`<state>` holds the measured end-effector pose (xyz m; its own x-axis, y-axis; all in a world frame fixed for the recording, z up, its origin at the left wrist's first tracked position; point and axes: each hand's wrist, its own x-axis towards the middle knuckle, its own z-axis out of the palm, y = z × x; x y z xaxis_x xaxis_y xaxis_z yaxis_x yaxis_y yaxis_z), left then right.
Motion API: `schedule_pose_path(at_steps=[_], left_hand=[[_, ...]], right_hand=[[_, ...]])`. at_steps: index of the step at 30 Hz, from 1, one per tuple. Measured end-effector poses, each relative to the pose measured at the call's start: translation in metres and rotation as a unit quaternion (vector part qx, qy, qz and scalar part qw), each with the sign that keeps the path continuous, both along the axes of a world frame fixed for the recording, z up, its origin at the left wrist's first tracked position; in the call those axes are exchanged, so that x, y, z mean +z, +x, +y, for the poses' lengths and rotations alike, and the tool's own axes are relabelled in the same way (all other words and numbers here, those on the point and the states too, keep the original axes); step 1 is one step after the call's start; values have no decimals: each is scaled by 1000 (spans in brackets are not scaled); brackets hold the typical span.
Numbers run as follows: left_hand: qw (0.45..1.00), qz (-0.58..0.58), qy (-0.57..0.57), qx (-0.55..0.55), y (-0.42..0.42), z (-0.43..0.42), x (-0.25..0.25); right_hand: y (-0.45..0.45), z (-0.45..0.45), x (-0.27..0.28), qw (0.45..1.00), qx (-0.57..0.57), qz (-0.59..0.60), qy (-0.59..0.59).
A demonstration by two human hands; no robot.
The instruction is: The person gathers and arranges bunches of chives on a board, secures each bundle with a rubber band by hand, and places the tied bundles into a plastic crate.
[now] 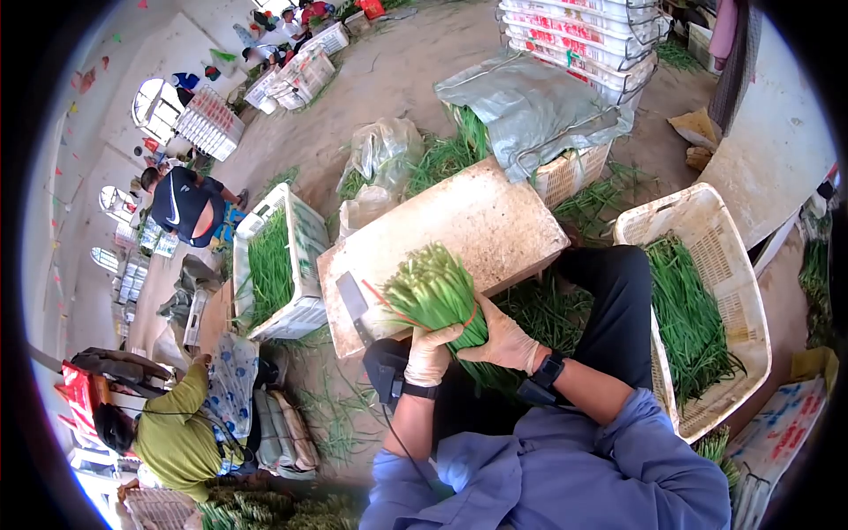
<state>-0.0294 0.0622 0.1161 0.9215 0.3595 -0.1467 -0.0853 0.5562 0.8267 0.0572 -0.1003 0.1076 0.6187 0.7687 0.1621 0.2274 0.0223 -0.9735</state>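
Between my two hands is a thick bundle of green flowering chives (pixel 430 287), with pale tips pointing up and away from me and long leaves hanging toward my lap. A thin red band runs around the bundle, with one end sticking out to the left. My left hand (pixel 429 355), in a thin pale glove, is closed on the bundle's left underside. On the right side, my right hand (pixel 503 337), gloved alike, wraps its fingers around the stalks. A cleaver (pixel 352 296) lies on the worn white board (pixel 442 212), just left of the bundle.
White crates of greens stand at my right (pixel 755 344) and beyond the board's left end (pixel 311 265). A grey plastic sheet (pixel 530 110) covers another basket. Stacked crates (pixel 579 40) rise behind. A person in green (pixel 181 433) sits at left; loose greens litter the floor.
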Motion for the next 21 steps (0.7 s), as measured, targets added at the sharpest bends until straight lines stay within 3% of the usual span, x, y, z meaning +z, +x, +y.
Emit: schedule_pose_path(at_steps=[5,9,12,16,18,21], left_hand=[[999,-27,22,-2,3,8,-3],[996,-72,-35,31,15,15,8],[992,-126,29,-4,22,8,39],[983,-155,83,-48,22,20,33],[968,-155,190,-48,18,18,34],[971,-129,197,38,20,-13,49]], right_hand=[[1,-9,2,998,-13,61,-10],[-2,-13,-4,998,-54,44,-6],[-3,-14,-9,997,-64,16,-29],[-7,-17,-16,995,-92,-26,-32],[-12,-17,-22,994,-102,-26,11],[-16,-22,-22,988,-134,-76,10]])
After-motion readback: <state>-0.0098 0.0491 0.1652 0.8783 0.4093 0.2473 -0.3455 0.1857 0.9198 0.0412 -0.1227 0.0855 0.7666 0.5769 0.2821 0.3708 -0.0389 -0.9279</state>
